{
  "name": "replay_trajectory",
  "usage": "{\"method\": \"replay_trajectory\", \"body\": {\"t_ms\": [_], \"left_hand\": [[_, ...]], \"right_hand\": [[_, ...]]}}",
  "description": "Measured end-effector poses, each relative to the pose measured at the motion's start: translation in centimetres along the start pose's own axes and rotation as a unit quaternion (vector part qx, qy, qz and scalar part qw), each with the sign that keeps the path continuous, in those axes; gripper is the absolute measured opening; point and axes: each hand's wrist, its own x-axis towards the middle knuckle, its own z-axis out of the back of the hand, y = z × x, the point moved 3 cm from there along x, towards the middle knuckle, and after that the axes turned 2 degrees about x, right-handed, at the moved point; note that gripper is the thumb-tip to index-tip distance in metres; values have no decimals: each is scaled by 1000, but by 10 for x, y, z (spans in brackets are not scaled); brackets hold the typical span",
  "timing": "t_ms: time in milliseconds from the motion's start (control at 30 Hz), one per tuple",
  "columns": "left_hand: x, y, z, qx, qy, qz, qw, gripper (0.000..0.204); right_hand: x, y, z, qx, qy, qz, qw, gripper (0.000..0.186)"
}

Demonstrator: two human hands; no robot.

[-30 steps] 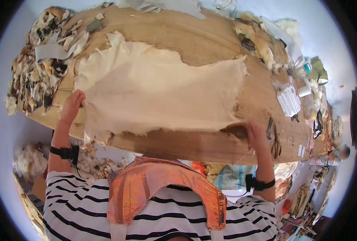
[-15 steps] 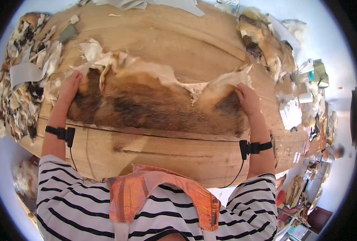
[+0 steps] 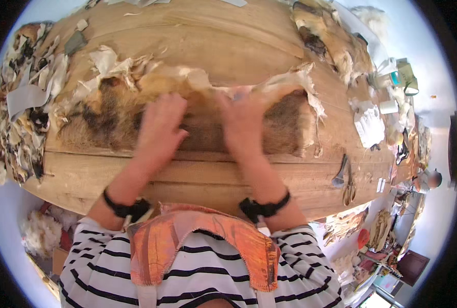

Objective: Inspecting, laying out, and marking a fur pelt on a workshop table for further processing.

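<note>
Running under everything, fingers (image 3: pixel 174 102) included: table (image 3: pixel 213 31), bare wood showing on the near side of the fingers and beyond them. Next, fur pelt (image 3: pixel 201 127), hair side up, lying crosswise right under the fingers and reaching well out to both sides of them. Mostly dark brown hair on the near side, tan farther out, ragged pale skin edge near the fingertips. Scrap pile (image 3: pixel 15 138), mixed fur and pale offcuts, well left of the fingers. Tan-and-brown second pelt (image 3: pixel 336 46), far beyond and right of them. Left hand (image 3: pixel 161 122): palm down over the fur pelt, fingers fairly straight and close together, thumb out to the right, pinching nothing visible. Right hand (image 3: pixel 242 123): over the fur pelt, just right of the left one, not touching it; blurred, can't tell if its fingers are spread, together or pinching the pale edge. White strip (image 3: pixel 27 100) on the scrap pile, left of the fingers. Crumpled white bundle (image 3: pixel 370 126), well right of the fingers. Scissors (image 3: pixel 349 194), right of the fingers, on their near side. Greenish scrap (image 3: pixel 75 43), left of the fingers and beyond them.
</note>
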Motion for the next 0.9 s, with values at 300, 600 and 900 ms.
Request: {"method": "replay_trajectory", "body": {"t_ms": [300, 600, 900], "left_hand": [[-95, 223, -4, 224, -86, 189, 952, 57], [-38, 230, 31, -97, -185, 179, 961, 21], [-59, 226, 45, -110, -205, 277, 932, 19]], "right_hand": [[-15, -148, 11, -207, -189, 107, 954, 49], [30, -188, 46, -45, -147, 95, 984, 25], [5, -159, 78, -22, -206, 74, 976, 16]]}}
